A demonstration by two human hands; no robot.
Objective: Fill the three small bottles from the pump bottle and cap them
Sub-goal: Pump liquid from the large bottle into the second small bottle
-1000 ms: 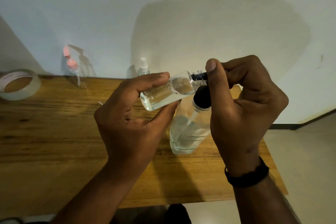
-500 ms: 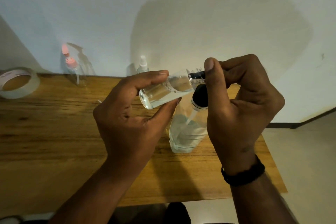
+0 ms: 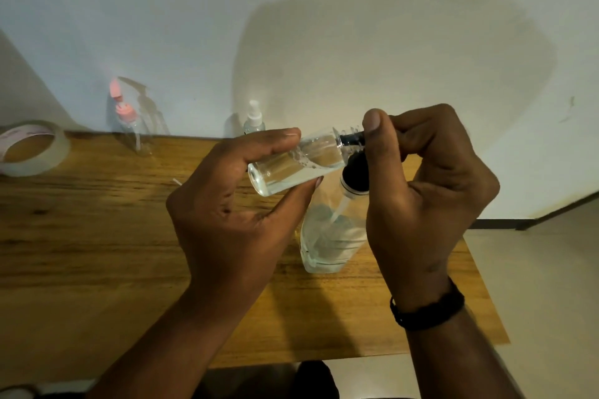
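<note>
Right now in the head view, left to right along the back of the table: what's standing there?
Tape roll → pink-capped bottle → white-topped spray bottle. All three stand untouched; the left hand and right hand work on another bottle nearer the camera.

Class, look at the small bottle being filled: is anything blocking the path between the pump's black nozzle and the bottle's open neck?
Nothing visible does. The black nozzle already sits in the neck of the small bottle, held tilted by the left hand; the right hand grips the pump head.
</note>
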